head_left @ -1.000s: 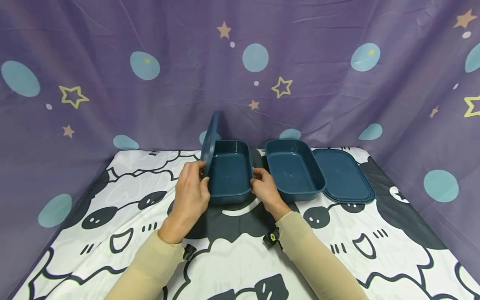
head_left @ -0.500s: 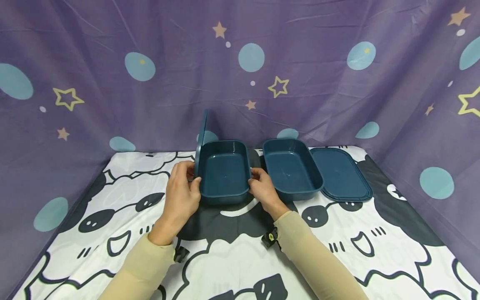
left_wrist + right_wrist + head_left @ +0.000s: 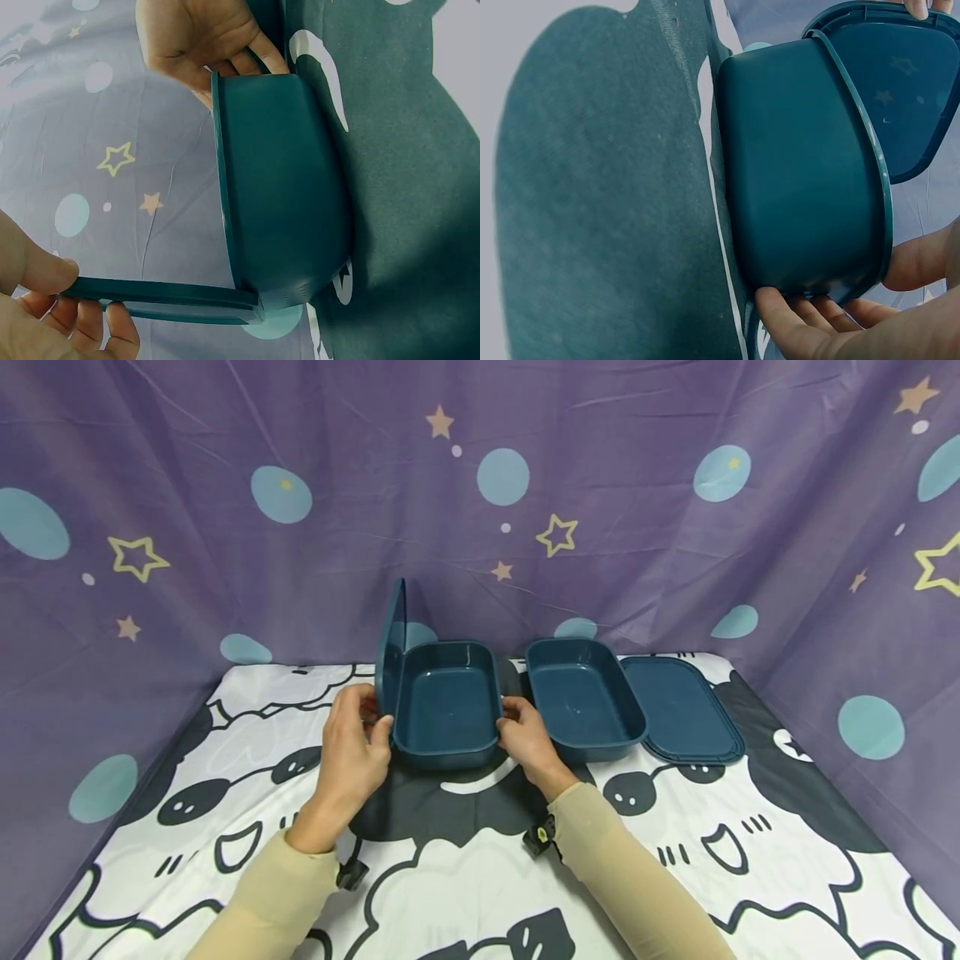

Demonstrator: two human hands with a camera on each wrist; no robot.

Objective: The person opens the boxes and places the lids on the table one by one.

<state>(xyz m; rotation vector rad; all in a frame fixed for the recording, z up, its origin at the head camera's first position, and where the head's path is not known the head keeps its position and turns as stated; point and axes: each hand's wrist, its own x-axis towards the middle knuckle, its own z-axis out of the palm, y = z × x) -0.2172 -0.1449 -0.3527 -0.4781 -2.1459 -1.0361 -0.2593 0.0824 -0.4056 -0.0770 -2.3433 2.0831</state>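
My left hand [image 3: 348, 756] pinches the near edge of a dark blue lid [image 3: 390, 652], its thumb on one face and fingers on the other. The lid stands on edge along the left rim of a dark blue rectangular food container [image 3: 446, 761], tipped slightly outward. In the left wrist view the end of the lid [image 3: 172, 292] meets the container's rim. My right hand [image 3: 528, 739] grips the container's right wall. The right wrist view shows the thumb near the rim and fingertips low on the container's side [image 3: 802, 172]. The container's inside shows nothing in it.
A second dark blue container [image 3: 603, 752], uncovered, sits just right of my right hand. Beside it a second lid [image 3: 682, 710] lies flat. A cartoon-print cloth [image 3: 465, 877] covers the table, and a purple curtain [image 3: 637, 552] hangs behind.
My left hand has moved left with the lid, which has swung from leaning over the container to tipping outward. The container shifted slightly left in view; my right hand keeps its grip.
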